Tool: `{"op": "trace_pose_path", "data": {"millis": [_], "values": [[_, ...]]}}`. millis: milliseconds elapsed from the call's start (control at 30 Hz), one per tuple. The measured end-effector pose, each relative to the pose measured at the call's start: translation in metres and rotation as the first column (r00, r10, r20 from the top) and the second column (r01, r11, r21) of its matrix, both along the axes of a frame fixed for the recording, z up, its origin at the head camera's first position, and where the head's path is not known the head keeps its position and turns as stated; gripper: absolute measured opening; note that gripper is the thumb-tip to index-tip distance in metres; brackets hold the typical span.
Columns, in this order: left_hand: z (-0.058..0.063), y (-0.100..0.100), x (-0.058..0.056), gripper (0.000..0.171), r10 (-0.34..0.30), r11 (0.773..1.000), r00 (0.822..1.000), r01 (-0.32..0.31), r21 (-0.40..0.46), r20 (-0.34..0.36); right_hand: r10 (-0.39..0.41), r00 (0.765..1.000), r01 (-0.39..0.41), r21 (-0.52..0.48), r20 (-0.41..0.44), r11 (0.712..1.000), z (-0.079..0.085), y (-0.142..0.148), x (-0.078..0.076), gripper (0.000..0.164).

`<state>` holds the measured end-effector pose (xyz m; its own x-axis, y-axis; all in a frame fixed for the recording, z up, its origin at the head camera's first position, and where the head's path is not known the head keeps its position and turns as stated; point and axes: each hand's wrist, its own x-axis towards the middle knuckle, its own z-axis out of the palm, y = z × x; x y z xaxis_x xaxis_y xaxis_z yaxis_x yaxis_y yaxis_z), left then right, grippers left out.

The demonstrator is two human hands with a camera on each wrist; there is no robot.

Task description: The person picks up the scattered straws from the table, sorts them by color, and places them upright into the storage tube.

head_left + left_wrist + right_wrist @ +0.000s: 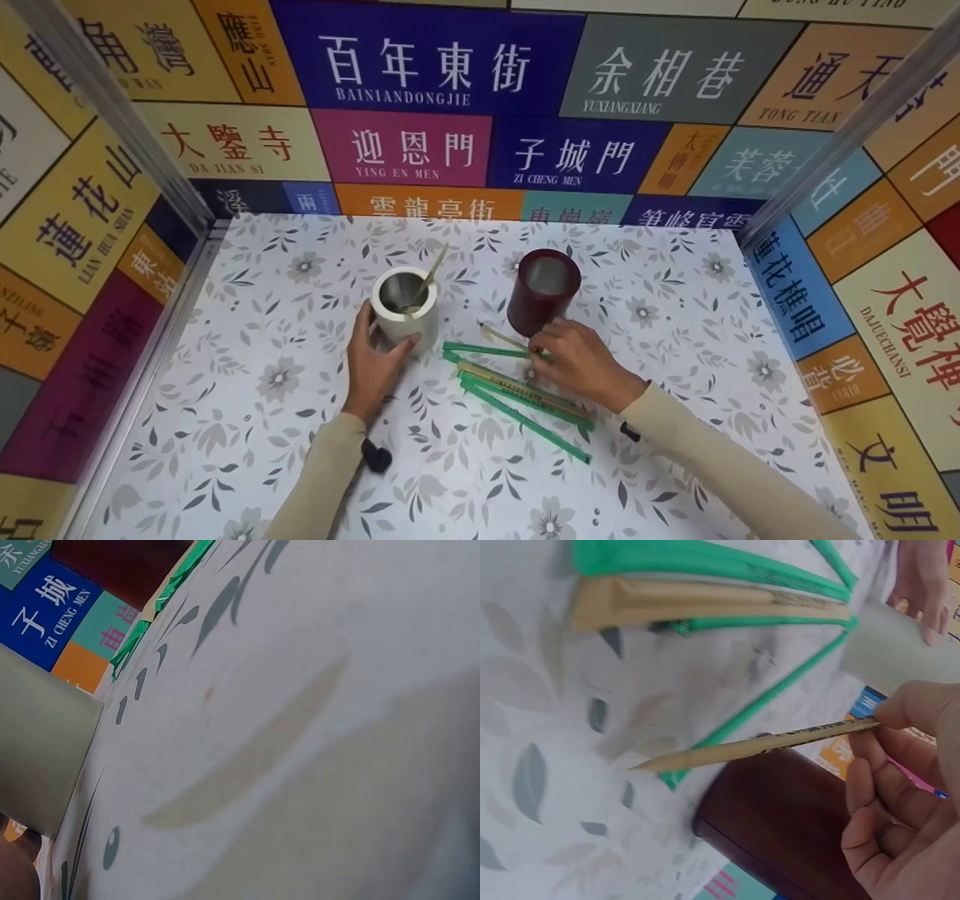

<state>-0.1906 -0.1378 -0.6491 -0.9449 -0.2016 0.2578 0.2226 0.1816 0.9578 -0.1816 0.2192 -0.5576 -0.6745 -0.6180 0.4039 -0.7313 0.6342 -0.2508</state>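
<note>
My left hand (375, 367) holds the lower side of a white cup (411, 330), thumb on the right and fingers round the left. A thin tan stick (436, 266) leans inside that cup, its top above the rim. Between thumb and forefinger, my right hand (581, 364) pinches a narrow tan paper-wrapped stick (727, 754) with dark lettering and a pointed free end. A maroon cup (532, 315) stands upright just beyond the right hand. On the table between the hands lie several green-wrapped sticks (536, 424) and a tan-wrapped stick (675, 600), loosely fanned.
The table (300, 450) has a white covering with a grey flower and leaf print. Upright panels (450, 75) with coloured place-name signs enclose its back and both sides. Metal posts (135, 112) stand at the back corners.
</note>
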Motion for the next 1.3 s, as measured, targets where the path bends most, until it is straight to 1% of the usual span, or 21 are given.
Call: {"op": "trace_pose_path", "data": {"millis": [100,233,333,433,500,600,833,900,1000,1067,1167,1300], "values": [[0.000,0.000,0.000,0.103,0.001,1.000,1.000,-0.001,-0.004,0.004,0.020,1.000,-0.019,-0.082,0.019,0.996,0.010,-0.004,-0.004,0.007],[0.001,0.000,0.000,0.104,0.005,1.000,1.000,-0.005,-0.006,0.010,0.038,0.994,-0.016,-0.200,0.105,0.980,0.020,-0.010,-0.010,0.006],[0.002,0.001,0.001,0.104,0.006,1.000,1.000,-0.006,0.000,0.016,0.050,0.977,0.012,-0.293,0.205,0.956,0.025,-0.015,-0.014,0.006],[0.003,0.001,0.001,0.105,0.005,1.000,1.000,-0.005,0.005,0.020,0.071,0.953,0.048,-0.380,0.294,0.924,0.031,-0.020,-0.018,0.007],[0.003,0.001,0.001,0.105,0.009,1.000,1.000,-0.009,0.004,0.028,0.088,0.942,0.060,-0.422,0.322,0.905,0.034,-0.024,-0.021,0.008],[0.004,0.001,0.001,0.105,0.012,1.000,0.999,-0.012,-0.003,0.041,0.107,0.936,0.065,-0.463,0.335,0.884,0.039,-0.030,-0.025,0.005],[0.002,-0.002,0.000,0.103,-0.002,1.000,1.000,0.002,-0.010,0.025,0.096,0.940,0.091,-0.510,0.328,0.855,0.060,-0.051,-0.038,0.009],[0.002,-0.003,-0.001,0.104,0.000,1.000,1.000,0.001,-0.008,0.024,0.093,0.940,0.103,-0.532,0.329,0.841,0.068,-0.060,-0.042,0.010],[0.001,-0.003,-0.001,0.104,0.011,1.000,0.999,-0.011,-0.003,0.031,0.085,0.947,0.109,-0.558,0.310,0.822,0.078,-0.073,-0.046,0.009],[0.001,-0.002,-0.001,0.104,0.018,1.000,0.999,-0.018,0.001,0.033,0.093,0.952,0.098,-0.580,0.290,0.809,0.082,-0.081,-0.049,0.008],[0.001,0.000,-0.001,0.105,0.025,1.000,0.999,-0.025,0.002,0.028,0.123,0.954,0.076,-0.614,0.275,0.785,0.086,-0.089,-0.052,0.009],[0.000,0.001,-0.001,0.105,0.019,1.000,1.000,-0.019,0.001,0.012,0.170,0.945,0.065,-0.672,0.278,0.738,0.092,-0.097,-0.054,0.011]]}}
